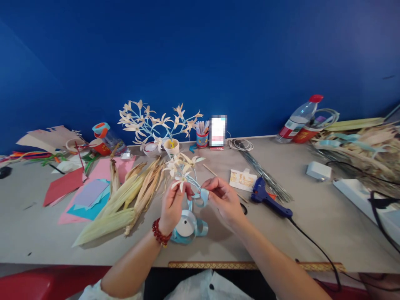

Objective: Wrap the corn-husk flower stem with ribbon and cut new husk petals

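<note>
My left hand (173, 206), wearing a red bead bracelet (160, 234), is closed on the blue-wrapped stems of a small spray of cream husk-like flowers (184, 167). My right hand (226, 202) pinches a light blue ribbon (204, 196) beside those stems. The ribbon loops down between my hands towards its spool (185, 224), which lies on the table under them. Exactly where the fingertips meet the stems is partly hidden.
Corn husks (120, 200) and coloured paper (89, 198) lie left. Right are a blue glue gun (268, 198), metal wires (265, 173) and a white power strip (365, 200). Behind stand a cup of finished flower branches (171, 148), a lit phone (218, 131) and a tilted bottle (298, 118).
</note>
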`<action>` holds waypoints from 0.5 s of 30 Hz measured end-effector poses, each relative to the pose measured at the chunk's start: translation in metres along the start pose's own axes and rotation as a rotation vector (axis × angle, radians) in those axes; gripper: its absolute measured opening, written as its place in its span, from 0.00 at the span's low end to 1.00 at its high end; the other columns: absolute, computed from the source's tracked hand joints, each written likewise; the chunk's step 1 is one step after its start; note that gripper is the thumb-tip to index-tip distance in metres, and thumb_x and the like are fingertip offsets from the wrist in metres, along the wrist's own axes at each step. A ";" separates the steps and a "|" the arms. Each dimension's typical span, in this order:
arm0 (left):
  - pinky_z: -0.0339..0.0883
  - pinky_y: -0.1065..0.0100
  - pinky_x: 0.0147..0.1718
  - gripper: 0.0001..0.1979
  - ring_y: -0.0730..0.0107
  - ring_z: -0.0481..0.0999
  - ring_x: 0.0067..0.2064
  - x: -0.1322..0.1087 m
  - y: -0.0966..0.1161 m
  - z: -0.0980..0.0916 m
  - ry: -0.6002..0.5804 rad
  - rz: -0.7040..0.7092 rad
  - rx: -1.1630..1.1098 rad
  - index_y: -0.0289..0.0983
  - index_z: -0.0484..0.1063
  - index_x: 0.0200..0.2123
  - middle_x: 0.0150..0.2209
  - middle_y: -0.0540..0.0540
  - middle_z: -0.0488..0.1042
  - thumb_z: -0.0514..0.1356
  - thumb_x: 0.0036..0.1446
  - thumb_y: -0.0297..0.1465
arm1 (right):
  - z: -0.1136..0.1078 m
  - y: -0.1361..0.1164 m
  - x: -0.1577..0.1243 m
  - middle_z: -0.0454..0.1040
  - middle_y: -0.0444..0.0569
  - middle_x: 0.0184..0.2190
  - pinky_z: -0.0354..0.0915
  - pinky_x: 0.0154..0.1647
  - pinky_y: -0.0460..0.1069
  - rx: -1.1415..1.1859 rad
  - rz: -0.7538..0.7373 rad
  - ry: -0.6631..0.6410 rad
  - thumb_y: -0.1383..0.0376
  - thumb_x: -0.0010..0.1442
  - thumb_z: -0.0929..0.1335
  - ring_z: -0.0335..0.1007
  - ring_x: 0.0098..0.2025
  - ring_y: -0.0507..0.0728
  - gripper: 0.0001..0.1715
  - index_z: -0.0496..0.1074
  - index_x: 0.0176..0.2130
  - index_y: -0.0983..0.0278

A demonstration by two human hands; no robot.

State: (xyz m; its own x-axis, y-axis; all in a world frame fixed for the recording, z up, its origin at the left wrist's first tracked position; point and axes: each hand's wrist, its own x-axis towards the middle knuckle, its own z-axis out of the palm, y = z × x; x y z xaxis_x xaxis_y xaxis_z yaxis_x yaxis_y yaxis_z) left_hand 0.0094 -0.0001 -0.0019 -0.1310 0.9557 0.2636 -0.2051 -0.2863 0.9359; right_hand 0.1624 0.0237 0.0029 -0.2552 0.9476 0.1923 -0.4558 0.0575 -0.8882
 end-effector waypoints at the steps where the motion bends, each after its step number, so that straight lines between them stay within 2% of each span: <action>1: 0.67 0.65 0.33 0.12 0.72 0.68 0.27 0.001 -0.001 0.000 0.026 -0.012 -0.044 0.37 0.68 0.29 0.25 0.50 0.68 0.55 0.62 0.37 | 0.000 0.000 0.000 0.73 0.46 0.31 0.63 0.32 0.47 -0.004 0.001 -0.001 0.57 0.50 0.76 0.68 0.32 0.54 0.16 0.69 0.29 0.61; 4: 0.65 0.69 0.27 0.16 0.76 0.60 0.21 0.009 -0.002 -0.006 0.129 -0.073 -0.160 0.38 0.61 0.23 0.18 0.55 0.59 0.56 0.60 0.37 | -0.002 -0.001 0.000 0.73 0.46 0.32 0.64 0.32 0.47 -0.004 0.007 0.004 0.58 0.51 0.76 0.69 0.32 0.54 0.15 0.69 0.29 0.61; 9: 0.56 0.74 0.19 0.20 0.79 0.52 0.18 0.028 -0.002 -0.026 0.293 -0.181 -0.211 0.39 0.53 0.19 0.16 0.58 0.50 0.58 0.57 0.38 | -0.008 -0.004 0.003 0.73 0.46 0.32 0.65 0.30 0.47 0.003 -0.019 0.035 0.59 0.51 0.75 0.69 0.32 0.54 0.14 0.68 0.29 0.61; 12: 0.61 0.74 0.23 0.19 0.79 0.56 0.19 0.029 -0.004 -0.028 0.249 -0.139 -0.151 0.38 0.56 0.20 0.18 0.57 0.55 0.59 0.58 0.37 | -0.010 -0.005 0.004 0.73 0.46 0.31 0.65 0.30 0.47 -0.002 -0.029 0.038 0.59 0.52 0.75 0.69 0.32 0.53 0.13 0.68 0.29 0.61; 15: 0.65 0.70 0.30 0.13 0.77 0.64 0.24 0.023 -0.008 -0.020 0.083 -0.085 -0.087 0.37 0.63 0.25 0.23 0.54 0.63 0.58 0.60 0.35 | -0.010 -0.005 0.004 0.73 0.46 0.31 0.65 0.30 0.47 -0.016 -0.031 0.022 0.59 0.52 0.75 0.68 0.31 0.53 0.13 0.68 0.29 0.61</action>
State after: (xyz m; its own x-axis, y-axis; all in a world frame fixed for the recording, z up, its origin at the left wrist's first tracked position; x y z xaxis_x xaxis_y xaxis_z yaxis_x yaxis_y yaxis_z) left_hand -0.0114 0.0223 -0.0081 -0.1883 0.9689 0.1608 -0.3019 -0.2129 0.9293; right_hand 0.1724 0.0306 0.0042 -0.2225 0.9519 0.2105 -0.4490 0.0916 -0.8888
